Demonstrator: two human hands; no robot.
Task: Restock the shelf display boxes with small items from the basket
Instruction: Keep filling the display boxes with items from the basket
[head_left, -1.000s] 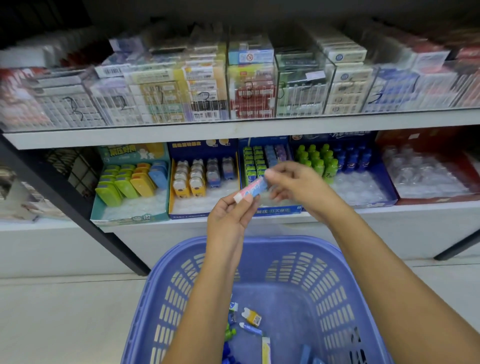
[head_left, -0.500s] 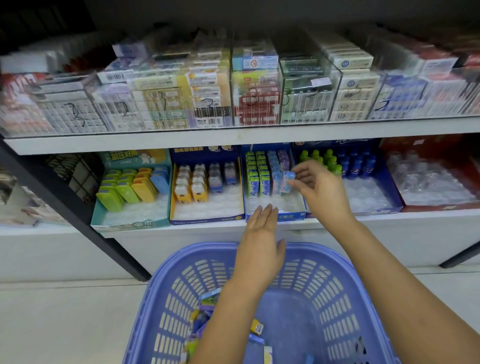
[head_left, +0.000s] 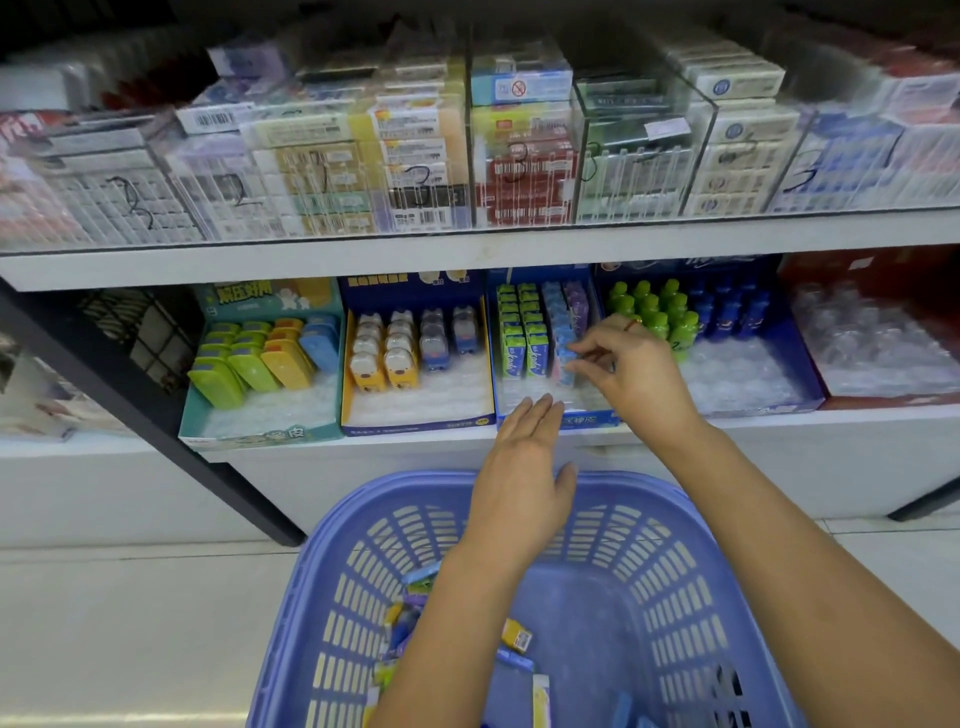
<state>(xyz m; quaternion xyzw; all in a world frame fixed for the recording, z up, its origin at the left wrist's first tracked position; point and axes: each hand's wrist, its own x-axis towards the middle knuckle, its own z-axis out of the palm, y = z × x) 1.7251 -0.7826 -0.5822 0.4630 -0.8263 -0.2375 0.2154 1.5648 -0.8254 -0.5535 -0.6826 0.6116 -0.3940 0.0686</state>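
A purple plastic basket (head_left: 332, 525) stands below the shelf, with several small packets (head_left: 517, 634) lying in its bottom. On the lower shelf a blue display box (head_left: 582, 420) holds rows of green packets (head_left: 519, 343), light blue ones and purple ones (head_left: 576, 312). My right hand (head_left: 634, 374) reaches into this box and pinches the front light blue packet (head_left: 563, 358), which stands at the head of its row. My left hand (head_left: 524, 483) hovers flat over the basket's far rim, fingers straight and holding nothing.
Left of the blue box stand a teal box (head_left: 260, 431) of coloured cases and a box of animal-shaped items (head_left: 415, 421). To the right are green and blue bottles (head_left: 654, 317) and a red box (head_left: 883, 353). The upper shelf (head_left: 467, 249) carries clear cases. A black post (head_left: 156, 415) slants at left.
My left hand passed the light blue packet to my right, which carried it to the box and set it at the front of the blue row. My left hand dropped open over the basket.
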